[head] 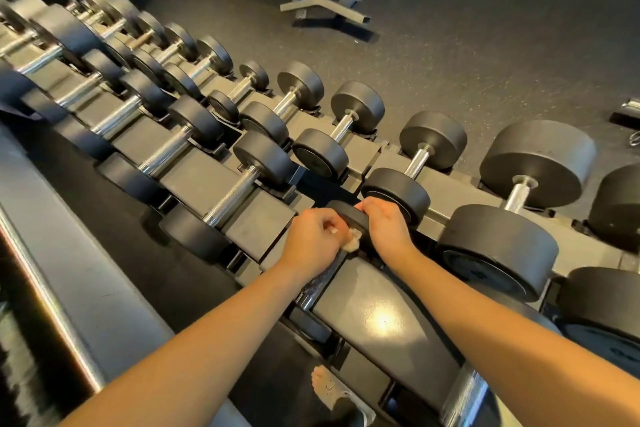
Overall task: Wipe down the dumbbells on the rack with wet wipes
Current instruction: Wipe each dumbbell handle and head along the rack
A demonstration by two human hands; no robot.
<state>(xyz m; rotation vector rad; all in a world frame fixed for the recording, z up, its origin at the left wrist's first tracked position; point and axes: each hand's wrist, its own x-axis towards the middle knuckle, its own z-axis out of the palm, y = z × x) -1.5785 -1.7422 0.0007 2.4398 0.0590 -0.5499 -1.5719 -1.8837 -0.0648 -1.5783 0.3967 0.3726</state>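
A black dumbbell [320, 279] with a knurled chrome handle lies in its cradle on the near row of the grey rack [259, 218]. My left hand [317, 239] is curled over the handle's far end and pinches a crumpled white wet wipe [353, 241] against it. My right hand [386, 224] grips the rim of that dumbbell's far head [349, 215]. The near head is mostly hidden under my left forearm.
Several black dumbbells fill two tiers of the rack, small ones far left [194, 45], a large one at right [519, 198]. A bench frame [325, 7] stands on the speckled floor beyond. A sandalled foot [329, 388] shows below the rack.
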